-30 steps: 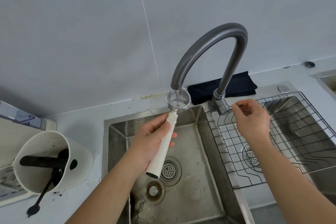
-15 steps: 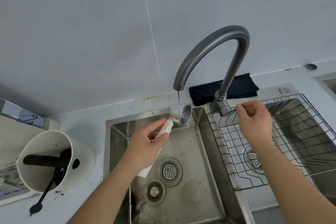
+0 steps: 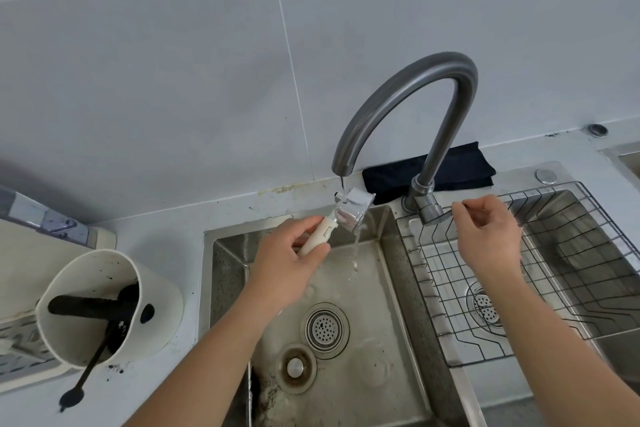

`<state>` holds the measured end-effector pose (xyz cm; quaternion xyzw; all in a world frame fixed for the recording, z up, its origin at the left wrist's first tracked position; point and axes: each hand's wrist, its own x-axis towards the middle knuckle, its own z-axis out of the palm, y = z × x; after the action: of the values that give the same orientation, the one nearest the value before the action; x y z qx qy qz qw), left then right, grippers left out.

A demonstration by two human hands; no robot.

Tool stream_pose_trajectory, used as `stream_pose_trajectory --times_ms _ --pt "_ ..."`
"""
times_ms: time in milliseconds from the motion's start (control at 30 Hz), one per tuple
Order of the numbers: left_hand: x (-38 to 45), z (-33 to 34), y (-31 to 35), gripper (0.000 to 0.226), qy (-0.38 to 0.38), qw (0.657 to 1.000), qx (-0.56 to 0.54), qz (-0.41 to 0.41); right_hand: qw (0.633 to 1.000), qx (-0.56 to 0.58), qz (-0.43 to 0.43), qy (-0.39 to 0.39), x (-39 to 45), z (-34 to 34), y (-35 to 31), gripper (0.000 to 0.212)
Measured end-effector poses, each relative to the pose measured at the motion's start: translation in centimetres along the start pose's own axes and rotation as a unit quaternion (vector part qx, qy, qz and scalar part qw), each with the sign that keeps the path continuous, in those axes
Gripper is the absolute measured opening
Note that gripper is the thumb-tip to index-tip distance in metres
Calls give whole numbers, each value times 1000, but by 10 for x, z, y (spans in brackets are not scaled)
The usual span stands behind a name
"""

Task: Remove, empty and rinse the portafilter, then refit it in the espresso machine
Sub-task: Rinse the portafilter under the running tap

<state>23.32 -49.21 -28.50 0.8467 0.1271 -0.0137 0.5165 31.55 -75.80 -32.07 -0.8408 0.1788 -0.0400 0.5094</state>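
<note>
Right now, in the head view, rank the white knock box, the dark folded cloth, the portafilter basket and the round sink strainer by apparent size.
1. White knock box, though it sits nearer the camera.
2. Dark folded cloth, partly hidden behind the faucet.
3. Portafilter basket and round sink strainer: look alike, not ranked.

Above the left basin (image 3: 381,288) we have open room down to the drain. The tap (image 3: 408,87) arches over its back edge, and the portafilter (image 3: 349,211) sits under the spout. The wire rack (image 3: 571,288) covers the right basin. On the worktop (image 3: 166,225) at left, the white knock box (image 3: 107,305) blocks the way.
</note>
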Motion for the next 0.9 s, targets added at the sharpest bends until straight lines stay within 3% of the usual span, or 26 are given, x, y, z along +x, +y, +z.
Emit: stream_pose_trajectory --times_ms 533,700,900 --pt "26 29 23 32 -7 999 -31 -33 1000 2 -2 -8 1 -1 2 14" --pt "28 34 22 15 -8 993 -86 -78 1000 8 -1 -9 2 -1 1 13" --pt "21 36 21 22 -14 972 -179 -154 1000 5 -3 -9 1 -1 1 13"
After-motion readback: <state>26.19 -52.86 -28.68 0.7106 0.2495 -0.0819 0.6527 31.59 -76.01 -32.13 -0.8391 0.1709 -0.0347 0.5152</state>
